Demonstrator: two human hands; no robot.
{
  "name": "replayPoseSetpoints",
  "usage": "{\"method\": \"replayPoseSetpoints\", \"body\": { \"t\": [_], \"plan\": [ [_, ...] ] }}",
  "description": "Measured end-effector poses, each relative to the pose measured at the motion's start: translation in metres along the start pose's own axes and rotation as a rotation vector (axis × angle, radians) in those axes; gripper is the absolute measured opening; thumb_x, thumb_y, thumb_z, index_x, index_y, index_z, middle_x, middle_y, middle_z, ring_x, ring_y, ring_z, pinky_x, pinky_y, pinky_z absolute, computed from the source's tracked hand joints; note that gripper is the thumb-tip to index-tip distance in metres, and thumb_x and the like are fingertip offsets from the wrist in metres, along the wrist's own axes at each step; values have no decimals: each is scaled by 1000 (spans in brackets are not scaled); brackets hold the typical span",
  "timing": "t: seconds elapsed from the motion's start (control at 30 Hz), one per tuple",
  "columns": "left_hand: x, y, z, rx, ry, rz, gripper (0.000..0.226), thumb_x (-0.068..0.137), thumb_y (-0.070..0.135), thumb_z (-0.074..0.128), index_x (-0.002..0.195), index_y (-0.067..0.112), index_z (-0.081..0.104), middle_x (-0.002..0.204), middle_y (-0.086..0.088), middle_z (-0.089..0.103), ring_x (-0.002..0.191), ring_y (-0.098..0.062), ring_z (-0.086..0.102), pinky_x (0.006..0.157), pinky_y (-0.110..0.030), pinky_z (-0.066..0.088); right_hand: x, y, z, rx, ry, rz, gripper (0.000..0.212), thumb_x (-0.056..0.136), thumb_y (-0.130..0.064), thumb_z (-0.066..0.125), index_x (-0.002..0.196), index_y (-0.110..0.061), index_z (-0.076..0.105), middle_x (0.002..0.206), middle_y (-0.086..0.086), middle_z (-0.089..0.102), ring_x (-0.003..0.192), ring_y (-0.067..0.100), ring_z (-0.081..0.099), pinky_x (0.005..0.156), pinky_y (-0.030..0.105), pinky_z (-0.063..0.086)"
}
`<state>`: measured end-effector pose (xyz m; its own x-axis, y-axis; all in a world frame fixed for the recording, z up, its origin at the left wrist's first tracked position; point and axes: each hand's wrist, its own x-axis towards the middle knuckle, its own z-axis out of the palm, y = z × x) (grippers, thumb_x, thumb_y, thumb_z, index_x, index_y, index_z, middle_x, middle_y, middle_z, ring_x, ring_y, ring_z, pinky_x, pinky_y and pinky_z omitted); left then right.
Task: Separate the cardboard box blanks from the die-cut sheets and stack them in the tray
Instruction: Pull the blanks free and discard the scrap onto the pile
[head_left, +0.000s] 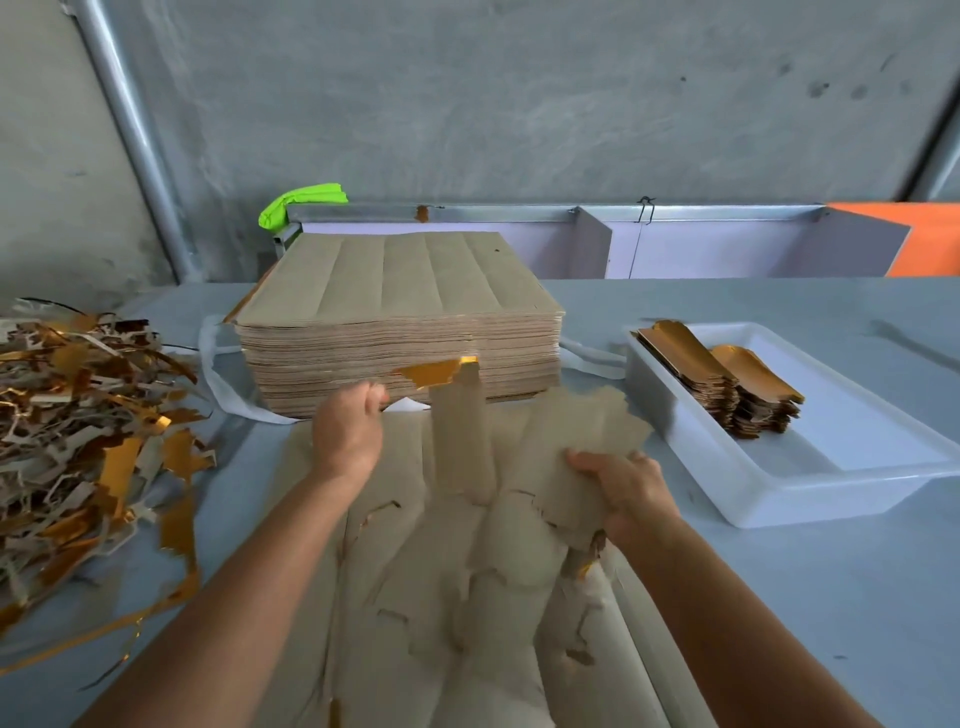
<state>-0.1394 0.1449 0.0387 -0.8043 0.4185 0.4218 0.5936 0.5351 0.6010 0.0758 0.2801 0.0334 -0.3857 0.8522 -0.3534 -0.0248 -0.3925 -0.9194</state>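
We see the grey table (779, 597), a tall stack of sheets (400, 332) far centre, our torn sheet (467, 571) near, white tray (852, 467) right holding gold blanks (748, 384), scrap pile (78, 431) left, right hand (628, 493) gripping the sheet's edge, left hand (348, 431) pinching a strip (457, 431).

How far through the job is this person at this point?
Early on. Done: two short stacks of blanks lie in the tray, and a scrap pile sits at the left. In hand: left hand and right hand grip a sheet being pulled apart. Left: the tall stack of sheets.
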Motion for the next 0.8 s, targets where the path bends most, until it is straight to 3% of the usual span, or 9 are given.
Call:
{"method": "replayPoseSetpoints", "body": {
  "t": [0.17, 0.3, 0.33, 0.37, 0.43, 0.53, 0.6, 0.7, 0.8],
  "plan": [
    [-7, -33, -11, 160, 4, -157, 37, 101, 13, 36, 83, -9, 60, 90, -30, 62, 82, -38, 55, 65, -39, 32, 5, -3, -16, 230, 130, 37, 29, 73, -5, 78, 83, -15, 52, 81, 6, 62, 73, 22, 60, 63, 38, 50],
    [-20, -21, -21, 267, -167, -195, 22, 98, 10, 42, 103, -1, 60, 107, -23, 57, 100, -40, 56, 75, -41, 41, 4, -2, -19, 302, 155, 17, 29, 75, -6, 76, 80, -18, 51, 84, 4, 61, 75, 21, 60, 71, 40, 49],
    [-25, -9, -23, 315, -196, -148, 22, 94, 6, 46, 114, 3, 56, 118, -22, 50, 105, -39, 54, 80, -42, 43, 3, -1, -18, 291, 135, 0, 28, 76, -6, 76, 81, -19, 51, 85, 4, 62, 76, 21, 60, 69, 39, 49],
    [-30, 3, -24, 365, -198, -91, 36, 90, 1, 49, 126, 7, 48, 131, -20, 41, 110, -38, 52, 84, -43, 45, 2, 0, -15, 274, 111, -20, 28, 77, -6, 75, 82, -19, 51, 85, 3, 62, 77, 20, 60, 65, 37, 50],
    [-48, 32, -23, 357, -74, 138, 60, 83, -3, 53, 139, 11, 36, 147, -17, 28, 112, -36, 54, 83, -41, 48, -3, 1, -9, 241, 60, -70, 26, 78, -5, 74, 83, -20, 53, 84, 2, 63, 75, 19, 61, 57, 31, 50],
    [-72, 71, -15, 165, 96, 677, 56, 77, 9, 69, 130, 7, 50, 136, -15, 48, 99, -31, 62, 78, -36, 55, -12, 0, -1, 198, -29, -144, 21, 78, -2, 72, 83, -17, 58, 70, -2, 70, 60, 13, 67, 44, 22, 51],
    [-75, 81, -6, 180, -61, 808, 73, 75, 39, 74, 136, 11, 45, 134, -7, 51, 112, -29, 54, 93, -38, 47, -18, 0, 3, 161, -107, -161, 18, 78, -2, 72, 86, -13, 62, 66, -4, 72, 57, 11, 69, 44, 21, 51],
    [-65, 75, 9, 300, -487, 611, 104, 64, 68, 68, 146, 20, 26, 137, 1, 47, 132, -21, 34, 111, -44, 18, -22, -3, 1, 156, -178, -165, 30, 75, -7, 76, 102, -11, 63, 84, 1, 74, 76, 18, 72, 54, 29, 56],
    [-59, 62, 16, 275, -698, 438, 79, 59, 75, 66, 116, 22, 51, 109, 7, 57, 113, -19, 48, 105, -43, 23, -20, -5, -5, 185, -199, -161, 43, 72, -12, 78, 111, -12, 61, 96, 5, 73, 87, 23, 70, 61, 36, 57]
  ]
}}
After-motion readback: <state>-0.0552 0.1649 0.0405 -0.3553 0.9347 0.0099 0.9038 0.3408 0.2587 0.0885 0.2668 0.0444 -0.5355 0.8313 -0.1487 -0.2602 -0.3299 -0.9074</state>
